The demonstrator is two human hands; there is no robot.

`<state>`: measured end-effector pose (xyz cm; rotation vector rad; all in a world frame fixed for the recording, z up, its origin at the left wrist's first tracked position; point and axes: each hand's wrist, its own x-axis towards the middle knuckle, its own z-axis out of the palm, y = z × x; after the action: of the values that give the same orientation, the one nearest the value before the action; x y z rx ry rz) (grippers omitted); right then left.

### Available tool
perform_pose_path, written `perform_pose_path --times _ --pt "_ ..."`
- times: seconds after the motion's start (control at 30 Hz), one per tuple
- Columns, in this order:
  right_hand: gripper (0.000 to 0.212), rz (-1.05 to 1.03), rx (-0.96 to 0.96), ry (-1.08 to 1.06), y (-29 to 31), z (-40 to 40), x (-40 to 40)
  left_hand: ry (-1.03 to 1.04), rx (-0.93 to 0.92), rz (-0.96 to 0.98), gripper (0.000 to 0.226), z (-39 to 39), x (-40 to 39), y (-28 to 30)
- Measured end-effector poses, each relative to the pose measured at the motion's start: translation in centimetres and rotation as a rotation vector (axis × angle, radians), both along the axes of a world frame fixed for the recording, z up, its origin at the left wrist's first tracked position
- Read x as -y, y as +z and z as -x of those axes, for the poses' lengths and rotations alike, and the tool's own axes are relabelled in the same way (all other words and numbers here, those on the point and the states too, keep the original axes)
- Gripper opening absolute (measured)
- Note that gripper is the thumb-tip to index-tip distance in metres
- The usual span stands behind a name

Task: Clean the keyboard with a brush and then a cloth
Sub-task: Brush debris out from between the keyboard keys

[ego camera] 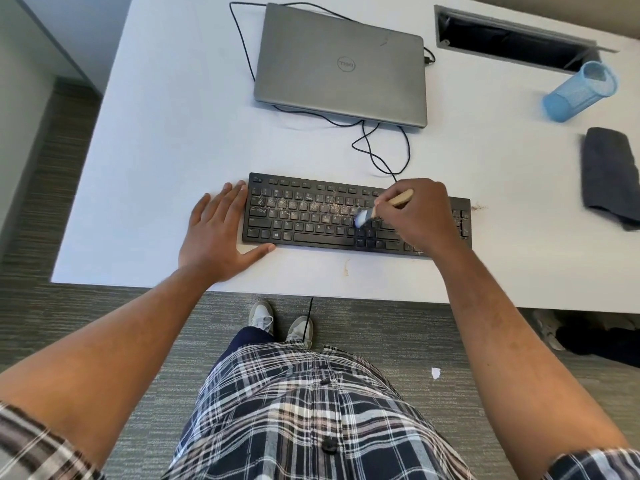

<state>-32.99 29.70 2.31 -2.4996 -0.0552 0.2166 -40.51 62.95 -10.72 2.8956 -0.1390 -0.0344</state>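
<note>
Two bare forearms reach out from a plaid shirt point(304, 410). Right hand point(414, 216) pinches one wooden-handled brush point(384, 206), bristles down on the one black keyboard point(311, 216), among pale crumbs. Left hand point(216, 233) lies flat, fingers straight, against the keyboard's left end, thumb along its near edge. Beyond the right hand sits one closed laptop point(341, 64); well to its right lie one grey cloth point(611, 174) and one blue mesh cup point(580, 91), bare white table point(156, 150) between
</note>
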Motion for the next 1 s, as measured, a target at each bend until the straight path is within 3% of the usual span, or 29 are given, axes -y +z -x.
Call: perform_pose_path --times 0.1,0.23,0.37,0.5,0.63,0.8,0.93,1.0 --pt "0.009 0.052 -0.084 0.050 -0.26 0.10 -0.02 -0.001 -0.001 0.003 0.116 -0.05 0.00 0.05" --pt "0.010 -0.007 0.049 -0.045 -0.13 0.07 -0.05 0.002 0.003 0.004 0.116 0.03 -0.06 0.01" --pt "0.009 0.026 -0.092 0.034 -0.34 0.27 -0.22 0.000 -0.002 0.005 0.116 -0.01 0.01 0.07" --pt "0.011 0.005 0.075 -0.048 -0.35 -0.02 -0.09 0.001 0.006 0.008 0.116 0.02 -0.02 0.07" --pt "0.007 0.000 -0.167 0.076 -0.30 -0.06 0.04 -0.003 -0.003 0.003 0.116 -0.08 0.05 0.05" --pt "0.010 -0.005 0.043 -0.019 -0.56 -0.03 -0.26 0.000 0.000 0.006 0.116 0.03 -0.06 0.06" --pt "0.008 -0.002 -0.149 0.066 -0.58 0.02 -0.44 0.000 0.010 0.018 0.115 -0.05 0.03 0.07" --pt "0.009 0.018 -0.050 0.026 -0.87 0.11 -0.28 0.001 0.010 0.020 0.115 -0.04 -0.05 0.10"
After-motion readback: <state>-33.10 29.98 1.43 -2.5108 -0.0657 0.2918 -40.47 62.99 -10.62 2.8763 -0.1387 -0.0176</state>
